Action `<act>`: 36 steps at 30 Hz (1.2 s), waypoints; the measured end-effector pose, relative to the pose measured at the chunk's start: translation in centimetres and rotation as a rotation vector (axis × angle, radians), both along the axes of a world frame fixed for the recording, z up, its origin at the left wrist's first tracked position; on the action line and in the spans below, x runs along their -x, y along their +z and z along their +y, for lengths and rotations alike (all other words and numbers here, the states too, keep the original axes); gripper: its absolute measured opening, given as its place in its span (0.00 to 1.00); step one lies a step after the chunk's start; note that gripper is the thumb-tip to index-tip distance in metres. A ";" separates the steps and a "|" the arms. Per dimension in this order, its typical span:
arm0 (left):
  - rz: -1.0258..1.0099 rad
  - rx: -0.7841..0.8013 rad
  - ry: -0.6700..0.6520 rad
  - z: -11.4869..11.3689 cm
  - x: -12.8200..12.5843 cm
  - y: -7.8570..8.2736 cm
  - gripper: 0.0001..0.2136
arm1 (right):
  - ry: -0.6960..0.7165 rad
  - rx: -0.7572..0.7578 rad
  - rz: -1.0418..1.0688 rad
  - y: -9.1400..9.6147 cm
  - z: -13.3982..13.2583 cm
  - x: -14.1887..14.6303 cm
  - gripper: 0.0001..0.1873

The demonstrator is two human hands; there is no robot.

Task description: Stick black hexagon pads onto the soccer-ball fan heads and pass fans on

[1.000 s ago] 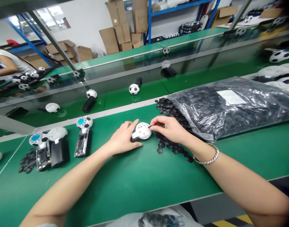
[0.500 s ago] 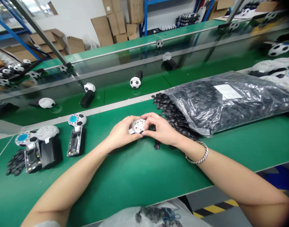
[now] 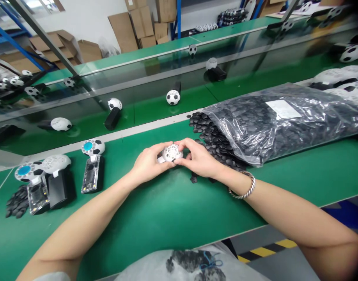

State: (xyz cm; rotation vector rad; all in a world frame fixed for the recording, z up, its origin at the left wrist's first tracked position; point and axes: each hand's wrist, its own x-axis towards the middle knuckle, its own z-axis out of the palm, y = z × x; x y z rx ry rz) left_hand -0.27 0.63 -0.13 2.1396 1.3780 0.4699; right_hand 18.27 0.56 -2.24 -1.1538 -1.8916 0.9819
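Observation:
A small white round grille part [image 3: 172, 152] sits between both hands just above the green table [image 3: 167, 218]. My left hand [image 3: 148, 164] is closed around its left side. My right hand [image 3: 198, 158], with a metal bracelet on the wrist, grips its right side with pinched fingers. Loose black hexagon pieces [image 3: 210, 136] lie right behind and under my right hand, spilling from a clear plastic bag [image 3: 284, 121] full of them.
At the left stand three fan units with clear or black handles [image 3: 93, 171], and a small pile of black pieces [image 3: 16, 201]. Football-patterned fans [image 3: 173, 96] ride the conveyor behind. Cardboard boxes and blue racks line the back wall. A bag lies at my lap [image 3: 193, 265].
My right hand came in from pinching a black piece at the grille's edge to gripping the grille together with the left. The part was lifted slightly off the table.

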 end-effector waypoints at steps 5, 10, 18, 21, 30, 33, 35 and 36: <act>0.118 -0.010 0.001 0.0 0.0 0.2 0.29 | 0.084 0.044 -0.104 0.9 1.7 -2.4 0.10; 0.234 -0.099 -0.069 0.2 0.5 0.4 0.28 | 0.047 0.023 -0.462 2.2 2.5 -4.5 0.02; 0.314 -0.252 -0.172 0.4 1.0 0.4 0.29 | 0.097 -0.141 -0.775 1.7 1.5 -2.9 0.03; 0.317 -0.285 -0.208 0.5 1.0 0.2 0.29 | 0.094 -0.120 -0.747 1.6 1.5 -2.9 0.00; 0.306 -0.280 -0.200 0.1 1.0 0.0 0.31 | 0.055 -0.033 -0.238 2.3 0.7 -2.8 0.08; 0.288 -0.279 -0.197 0.0 1.0 0.0 0.31 | 0.077 -0.007 -0.179 2.7 0.4 -2.5 0.03; 0.283 -0.273 -0.196 0.0 1.0 0.1 0.31 | 0.108 -0.045 -0.193 2.9 0.4 -2.4 0.08; 0.283 -0.270 -0.197 0.1 1.0 0.0 0.31 | 0.125 -0.079 -0.216 3.0 0.4 -2.4 0.10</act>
